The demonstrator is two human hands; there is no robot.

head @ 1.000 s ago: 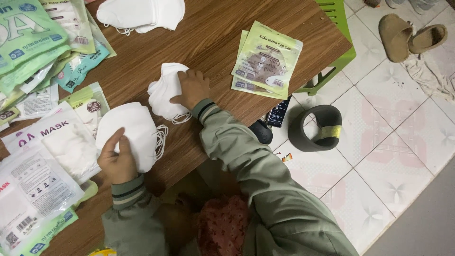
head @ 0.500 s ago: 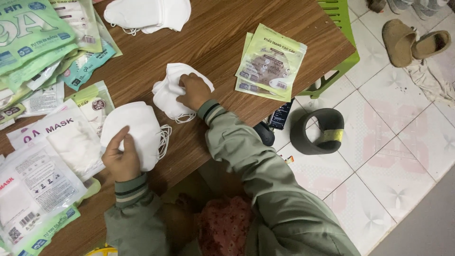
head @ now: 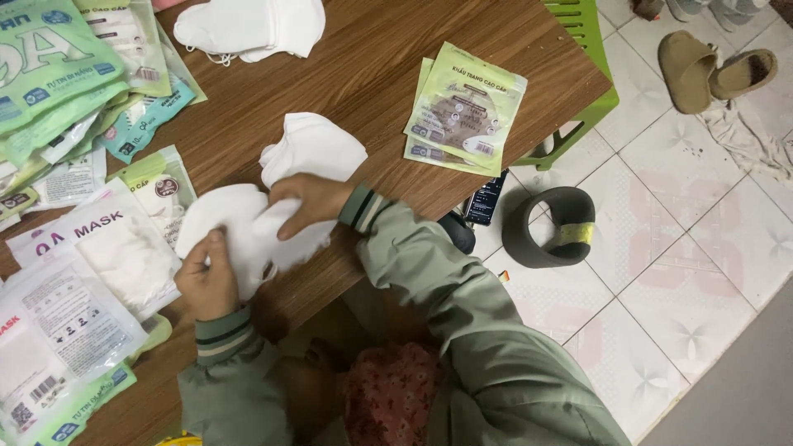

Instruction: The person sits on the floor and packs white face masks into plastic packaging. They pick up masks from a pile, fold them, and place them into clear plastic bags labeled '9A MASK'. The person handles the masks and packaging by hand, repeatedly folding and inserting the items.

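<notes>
Two hands on one white mask [head: 248, 227] at the table's near edge: left hand [head: 206, 277] pinching its end, right hand [head: 310, 202] pressing fingers down. Clear-and-green packets [head: 66, 330] sit left, a green-bordered pouch stack [head: 467, 107] farther right.

On the desk [head: 396, 66], a stack of masks [head: 248, 227] lies under the fingers [head: 289, 216] of both hands, with another mask [head: 318, 144] just behind them, packets [head: 66, 248] heaped to their left, two pouches [head: 467, 107] to their right, and a tape roll [head: 549, 227] on the floor [head: 702, 248] farther right.
</notes>
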